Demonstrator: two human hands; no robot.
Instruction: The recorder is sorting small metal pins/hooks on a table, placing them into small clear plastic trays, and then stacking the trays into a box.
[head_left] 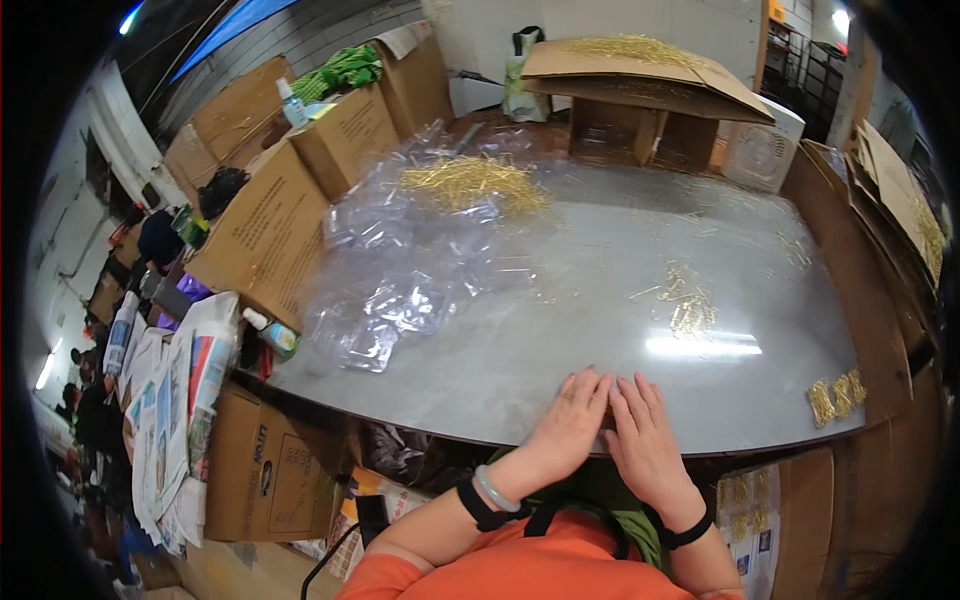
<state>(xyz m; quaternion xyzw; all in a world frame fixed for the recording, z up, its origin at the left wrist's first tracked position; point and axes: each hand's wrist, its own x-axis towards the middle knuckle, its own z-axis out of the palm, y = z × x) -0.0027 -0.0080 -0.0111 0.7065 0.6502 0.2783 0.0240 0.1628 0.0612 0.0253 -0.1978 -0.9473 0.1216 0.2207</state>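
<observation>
My left hand (565, 425) and my right hand (640, 430) rest at the near edge of the grey table (480, 370), side by side with fingertips almost meeting. Their fingers are stretched out, and no object shows in either; what lies under the palms is hidden. Beyond them, to the right, lies a loose scatter of thin gold pins (690, 305). A larger heap of gold pins (470, 185) sits at the far left on clear plastic packs (385, 290). Several small bundles of gold pins (840, 395) stand in a row at the right corner.
Cardboard boxes (265, 235) line the left side, with a spray bottle (272, 333) at the table's edge. An opened carton (640, 80) and a white fan-like box (763, 145) stand at the back. Cardboard walls (840, 260) border the right. Newspapers (180, 420) hang at the left.
</observation>
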